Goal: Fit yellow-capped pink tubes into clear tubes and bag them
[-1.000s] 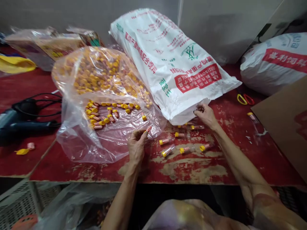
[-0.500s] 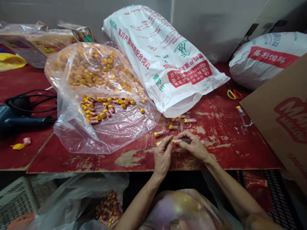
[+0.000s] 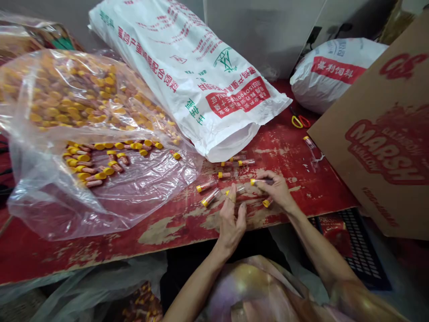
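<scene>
My right hand (image 3: 279, 191) pinches a small clear tube with a yellow cap (image 3: 254, 182), held just over the red table, its cap pointing left. My left hand (image 3: 232, 223) holds nothing; its thumb and index finger are apart. Just beyond the left fingertips lies another capped tube (image 3: 240, 190), partly hidden by the index finger. Beside it on the left is a tube with reddish contents (image 3: 211, 197), lying slanted. Several similar tubes lie farther back, one of them a capped tube (image 3: 225, 175). Under my right hand shows the yellow cap of a tube (image 3: 267, 203).
A clear plastic bag (image 3: 140, 210) full of yellow-capped tubes spreads over the left. Behind stands a white printed sack (image 3: 201, 76). Scissors (image 3: 300, 121) lie at the back right, near a cardboard box (image 3: 378, 147) and a second sack (image 3: 335, 71). The worn red table (image 3: 187, 214) ends before my body.
My hands have moved apart. The left has let go and opened, while the right keeps a tube, now farther right. The view has swung right, showing more of the cardboard box.
</scene>
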A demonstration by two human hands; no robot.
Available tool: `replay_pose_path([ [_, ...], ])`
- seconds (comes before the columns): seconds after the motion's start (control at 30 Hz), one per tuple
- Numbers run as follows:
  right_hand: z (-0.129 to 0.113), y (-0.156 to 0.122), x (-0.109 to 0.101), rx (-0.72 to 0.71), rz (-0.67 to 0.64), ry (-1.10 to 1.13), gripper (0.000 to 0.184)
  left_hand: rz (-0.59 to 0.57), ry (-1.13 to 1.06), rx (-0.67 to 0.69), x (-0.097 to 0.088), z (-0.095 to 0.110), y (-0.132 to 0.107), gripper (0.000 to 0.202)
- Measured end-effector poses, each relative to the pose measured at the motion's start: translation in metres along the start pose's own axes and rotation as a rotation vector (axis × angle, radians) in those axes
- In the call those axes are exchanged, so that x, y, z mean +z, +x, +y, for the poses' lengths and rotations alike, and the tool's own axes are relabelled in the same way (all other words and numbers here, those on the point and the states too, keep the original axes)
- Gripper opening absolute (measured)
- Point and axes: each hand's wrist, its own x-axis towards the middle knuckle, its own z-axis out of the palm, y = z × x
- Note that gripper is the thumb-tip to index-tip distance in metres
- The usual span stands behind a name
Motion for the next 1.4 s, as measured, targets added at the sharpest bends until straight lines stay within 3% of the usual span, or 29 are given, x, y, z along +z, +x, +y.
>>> replay_pose_path([
  [0.07,0.006,0.014,-0.028,0.008,0.023,-0.325,0.021,-0.009,0.153,0.175,0.01,0.001,-0.003,0.04],
  [0.13,0.01,0.023,-0.043,0.019,-0.062,-0.695,0.015,-0.101,0.232,0.294,0.02,0.001,-0.007,0.031],
  [0.2,0.014,0.028,-0.044,0.034,-0.176,-0.944,0.013,-0.186,0.272,0.338,0.027,-0.002,-0.01,0.025],
  [0.27,0.018,0.03,-0.037,0.017,-0.219,-1.042,0.016,-0.211,0.291,0.341,0.03,-0.007,-0.012,0.025],
  [0.37,0.02,0.032,-0.028,-0.062,-0.232,-1.027,0.016,-0.208,0.266,0.288,0.029,-0.016,-0.012,0.026],
  [0.53,0.023,0.036,-0.034,-0.174,-0.225,-0.836,0.015,-0.186,0.182,0.179,0.02,-0.019,-0.009,0.026],
  [0.7,0.046,0.036,-0.036,-0.282,0.04,-0.572,0.018,-0.104,0.147,0.048,0.001,-0.013,-0.009,0.021],
  [0.83,0.064,0.037,-0.037,-0.347,0.151,-0.64,0.025,-0.054,0.135,-0.035,-0.013,-0.016,-0.009,0.019],
  [0.93,0.058,0.028,-0.041,-0.432,0.206,-0.783,0.032,-0.027,0.088,-0.116,-0.019,-0.019,-0.01,0.019],
  [1.07,0.045,0.002,-0.037,-0.62,-0.127,-0.973,0.033,-0.014,-0.011,-0.225,-0.022,-0.018,-0.011,0.02],
  [1.13,0.042,-0.009,-0.034,-0.624,-0.229,-1.027,0.03,-0.023,-0.031,-0.248,-0.024,-0.016,-0.012,0.02],
  [1.27,0.033,-0.015,-0.037,-0.479,-0.324,-1.043,0.032,-0.065,-0.035,-0.257,-0.028,-0.012,-0.014,0.02],
  [1.4,0.004,-0.006,-0.046,-0.179,-0.46,-1.224,0.036,-0.049,-0.077,-0.302,-0.028,-0.013,-0.017,0.022],
])
